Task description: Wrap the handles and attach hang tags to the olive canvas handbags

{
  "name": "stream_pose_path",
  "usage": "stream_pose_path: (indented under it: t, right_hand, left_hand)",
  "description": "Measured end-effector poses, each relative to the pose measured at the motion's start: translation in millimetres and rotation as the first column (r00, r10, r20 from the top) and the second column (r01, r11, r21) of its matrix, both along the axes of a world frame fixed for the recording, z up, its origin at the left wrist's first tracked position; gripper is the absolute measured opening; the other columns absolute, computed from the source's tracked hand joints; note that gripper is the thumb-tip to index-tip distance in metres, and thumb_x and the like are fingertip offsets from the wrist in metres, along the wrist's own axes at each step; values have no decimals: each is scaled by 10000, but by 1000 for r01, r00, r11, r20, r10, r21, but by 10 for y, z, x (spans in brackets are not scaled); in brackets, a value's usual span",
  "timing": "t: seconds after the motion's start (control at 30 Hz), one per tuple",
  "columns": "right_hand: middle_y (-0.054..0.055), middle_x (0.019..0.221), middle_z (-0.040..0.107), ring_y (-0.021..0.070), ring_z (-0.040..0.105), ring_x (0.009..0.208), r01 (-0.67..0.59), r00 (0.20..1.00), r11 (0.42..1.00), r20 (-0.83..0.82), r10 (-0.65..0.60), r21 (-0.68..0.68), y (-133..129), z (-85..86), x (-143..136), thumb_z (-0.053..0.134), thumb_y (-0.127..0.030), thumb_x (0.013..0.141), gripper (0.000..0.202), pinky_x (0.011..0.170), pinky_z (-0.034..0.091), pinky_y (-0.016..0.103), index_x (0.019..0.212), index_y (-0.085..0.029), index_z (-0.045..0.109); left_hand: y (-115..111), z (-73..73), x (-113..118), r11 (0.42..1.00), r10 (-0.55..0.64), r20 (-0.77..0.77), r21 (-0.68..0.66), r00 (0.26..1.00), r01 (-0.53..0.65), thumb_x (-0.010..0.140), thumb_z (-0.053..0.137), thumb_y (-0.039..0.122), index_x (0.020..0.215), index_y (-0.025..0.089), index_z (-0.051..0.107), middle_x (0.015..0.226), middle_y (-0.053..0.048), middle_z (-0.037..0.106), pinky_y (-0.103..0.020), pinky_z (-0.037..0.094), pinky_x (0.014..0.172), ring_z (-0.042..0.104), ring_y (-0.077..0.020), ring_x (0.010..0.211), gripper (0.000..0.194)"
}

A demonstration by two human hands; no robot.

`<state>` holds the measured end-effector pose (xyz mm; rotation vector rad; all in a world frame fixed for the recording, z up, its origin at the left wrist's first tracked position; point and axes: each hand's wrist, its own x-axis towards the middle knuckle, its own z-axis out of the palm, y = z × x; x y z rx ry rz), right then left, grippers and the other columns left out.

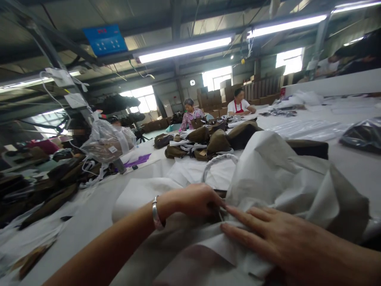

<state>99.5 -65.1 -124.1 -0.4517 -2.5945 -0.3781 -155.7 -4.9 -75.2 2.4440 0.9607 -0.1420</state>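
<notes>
Large crumpled sheets of white wrapping paper [268,178] cover the table in front of me. My left hand [198,200], with a silver bangle at its wrist, is curled closed at a fold in the paper; what its fingers grip is hidden. Lying over the paper on the right is my right hand [270,234], fingers stretched out, its fingertips close to those of the left. Just beyond the hands, a curved handle wrapped in white [220,159] arches up from the paper. A little dark material shows between the folds.
Olive-brown bags [218,141] are heaped farther along the white table [354,159]. A clear plastic bag [104,137] hangs on a post at left, above more dark goods [56,178]. Two people sit across the table. A plastic-covered bundle [363,135] lies at right.
</notes>
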Motion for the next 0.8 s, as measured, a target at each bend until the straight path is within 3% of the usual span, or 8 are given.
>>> stream_pose_path:
  t: [0.1,0.17,0.3,0.43,0.57,0.63,0.7,0.8]
  right_hand:
    - [105,1374,663,239,721,998,38,996,997,-83,-32,63,18,-43,-14,530,-120,763,554,811,580,344,1290,-208,674]
    - [87,1310,707,237,692,1088,22,993,995,-121,-10,99,23,-88,-17,498,-138,862,395,894,558,355,1179,-212,723]
    - [23,1234,748,237,597,1263,-5,985,991,-168,28,136,35,-170,12,405,-184,992,353,1084,449,405,1028,-233,752]
    - [63,1390,660,275,594,1276,49,993,995,-116,-38,93,147,-185,64,473,-222,936,309,1025,491,429,1076,-222,748]
    - [70,1290,721,274,679,1132,57,997,995,-51,-53,84,260,-213,77,537,-221,841,407,922,543,420,1206,-219,718]
    - [35,1253,741,263,690,1099,51,998,995,-34,-49,88,272,-251,66,544,-203,833,397,899,543,417,1184,-244,723]
    - [22,1229,751,263,689,1088,44,999,995,-34,-41,93,272,-297,51,546,-203,843,362,888,535,423,1149,-257,732]
    - [17,1189,764,264,691,1055,23,999,994,-44,-19,107,290,-368,30,533,-258,891,297,888,519,436,1104,-260,740]
  left_hand:
    - [284,-67,-67,966,155,197,-237,968,-107,838,758,286,1290,196,712,1072,-26,799,-240,529,848,720,-196,950,462]
    - [424,-134,-107,947,229,276,-287,934,-148,833,766,322,1274,163,721,1129,-50,790,-263,527,922,718,-214,1008,471]
    - [425,-281,-30,954,299,323,-88,898,-286,910,656,281,1182,154,760,1109,-70,796,-285,520,931,723,-221,997,318]
    - [109,-359,223,932,240,207,224,948,-284,924,567,197,1117,191,759,1013,-84,802,-291,516,802,738,-237,902,273]
    - [-28,-229,204,981,144,157,103,977,-162,935,553,212,1221,208,705,986,-67,796,-242,497,744,735,-199,854,324]
    - [88,-124,39,958,255,210,75,944,-276,970,527,271,1253,211,689,991,-54,789,-228,492,762,720,-170,846,331]
    - [278,-80,-165,869,440,205,147,874,-472,987,481,296,1136,176,727,953,-71,778,-253,489,774,700,-177,833,311]
    - [520,-236,-414,809,564,72,150,823,-568,944,525,258,855,148,748,843,-89,760,-298,494,758,667,-200,769,264]
